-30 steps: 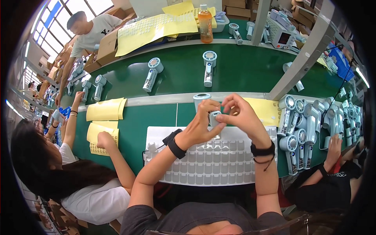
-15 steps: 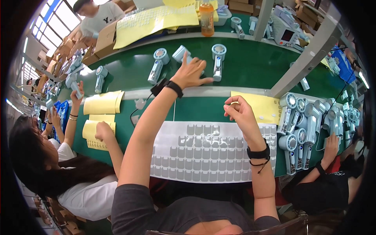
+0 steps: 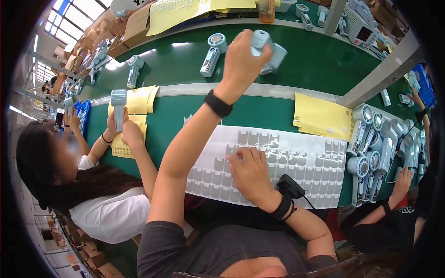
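Observation:
My left hand (image 3: 245, 62) reaches over the far green surface, its fingers wrapped round a light blue handheld fan (image 3: 261, 41). Part of the fan is behind my fingers. More pale blue plastic (image 3: 277, 55) shows just right of it; whether it belongs to the same fan I cannot tell. My right hand (image 3: 254, 178) rests on a white sheet (image 3: 211, 141) with rows of grey rounded stickers (image 3: 255, 138). Its fingers are bent down and the thumb is apart, near the left end of a row. No held thing shows there.
Another handheld fan (image 3: 211, 55) lies left of my left hand. Yellow sheets (image 3: 320, 113) and piled fans (image 3: 361, 167) are to the right, beside a slanted metal post (image 3: 380, 74). A black clip-like device (image 3: 291, 186) with a cable touches my right wrist. A co-worker (image 3: 106, 199) sits on the left.
My left hand has closed on a fan and raised it. My right hand has come down and left onto the sticker sheet. The co-worker's hands have come together on a fan. The view has shifted.

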The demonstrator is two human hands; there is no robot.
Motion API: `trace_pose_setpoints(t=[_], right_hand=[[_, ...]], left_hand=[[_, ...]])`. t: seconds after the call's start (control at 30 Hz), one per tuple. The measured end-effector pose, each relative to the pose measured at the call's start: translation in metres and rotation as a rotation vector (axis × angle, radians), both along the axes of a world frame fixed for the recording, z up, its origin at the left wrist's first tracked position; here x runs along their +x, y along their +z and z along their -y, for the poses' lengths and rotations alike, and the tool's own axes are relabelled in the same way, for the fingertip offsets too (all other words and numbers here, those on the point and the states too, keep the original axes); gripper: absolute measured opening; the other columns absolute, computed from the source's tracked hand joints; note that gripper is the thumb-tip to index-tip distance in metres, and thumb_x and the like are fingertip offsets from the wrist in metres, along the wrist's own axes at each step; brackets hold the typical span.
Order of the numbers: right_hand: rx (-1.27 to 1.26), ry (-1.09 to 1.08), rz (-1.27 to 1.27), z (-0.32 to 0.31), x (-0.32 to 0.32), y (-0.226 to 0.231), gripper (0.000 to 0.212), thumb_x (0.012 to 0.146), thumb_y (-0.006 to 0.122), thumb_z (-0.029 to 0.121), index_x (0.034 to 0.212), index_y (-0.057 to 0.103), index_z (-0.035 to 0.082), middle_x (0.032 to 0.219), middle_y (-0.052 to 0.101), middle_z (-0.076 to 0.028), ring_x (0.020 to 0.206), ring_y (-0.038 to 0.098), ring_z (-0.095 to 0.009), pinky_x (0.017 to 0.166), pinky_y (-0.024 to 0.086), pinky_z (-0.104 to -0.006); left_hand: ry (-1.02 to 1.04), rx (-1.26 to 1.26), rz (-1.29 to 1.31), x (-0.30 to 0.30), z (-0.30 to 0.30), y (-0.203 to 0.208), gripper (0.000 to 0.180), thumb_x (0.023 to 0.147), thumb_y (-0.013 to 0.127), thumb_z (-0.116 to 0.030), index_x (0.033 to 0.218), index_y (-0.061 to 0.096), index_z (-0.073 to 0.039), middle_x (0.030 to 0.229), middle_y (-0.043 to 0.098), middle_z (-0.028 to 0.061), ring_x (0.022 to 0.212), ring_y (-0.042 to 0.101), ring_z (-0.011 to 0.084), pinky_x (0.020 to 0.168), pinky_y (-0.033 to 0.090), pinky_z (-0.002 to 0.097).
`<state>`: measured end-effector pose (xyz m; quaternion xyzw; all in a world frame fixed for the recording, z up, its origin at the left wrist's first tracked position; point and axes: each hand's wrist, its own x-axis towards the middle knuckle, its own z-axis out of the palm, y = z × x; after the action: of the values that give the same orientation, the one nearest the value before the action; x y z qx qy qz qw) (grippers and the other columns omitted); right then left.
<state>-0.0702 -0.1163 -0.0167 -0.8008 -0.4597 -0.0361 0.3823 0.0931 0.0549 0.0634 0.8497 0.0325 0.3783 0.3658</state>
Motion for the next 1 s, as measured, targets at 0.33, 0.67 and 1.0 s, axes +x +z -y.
trace_pose_setpoints(t=[0.33, 0.67, 1.0], right_hand=[[0.012, 0.006, -0.1, -0.011, -0.014, 0.004, 0.019, 0.078, 0.069, 0.005, 0.096, 0.067, 0.008, 0.098, 0.055, -0.008, 0.093, 0.053, -0.025, 0.085, 0.037, -0.04], [0.104, -0.073, -0.082, -0.022, -0.018, -0.002, 0.017, 0.077, 0.071, 0.004, 0.091, 0.064, 0.005, 0.09, 0.058, -0.008, 0.087, 0.056, -0.025, 0.082, 0.04, -0.0368], [0.494, -0.032, -1.014, 0.047, 0.051, 0.055, 0.008, 0.089, 0.066, 0.003, 0.091, 0.058, 0.003, 0.088, 0.063, -0.003, 0.083, 0.059, -0.011, 0.078, 0.048, -0.0248]], left_hand=[[-0.04, -0.474, 0.323, -0.086, -0.026, -0.001, 0.028, 0.091, 0.069, -0.012, 0.101, 0.045, -0.003, 0.089, 0.055, 0.0028, 0.081, 0.053, 0.0087, 0.074, 0.046, 0.0242], [-0.086, -0.657, 0.281, -0.095, -0.009, -0.04, 0.035, 0.092, 0.069, -0.012, 0.111, 0.042, -0.002, 0.106, 0.052, 0.0075, 0.096, 0.052, 0.0106, 0.082, 0.044, 0.0247], [-0.463, -0.296, 0.081, -0.111, 0.019, -0.049, 0.066, 0.103, 0.03, -0.053, 0.136, 0.038, 0.003, 0.123, 0.044, 0.0176, 0.115, 0.046, 0.0265, 0.1, 0.035, 0.0357]])
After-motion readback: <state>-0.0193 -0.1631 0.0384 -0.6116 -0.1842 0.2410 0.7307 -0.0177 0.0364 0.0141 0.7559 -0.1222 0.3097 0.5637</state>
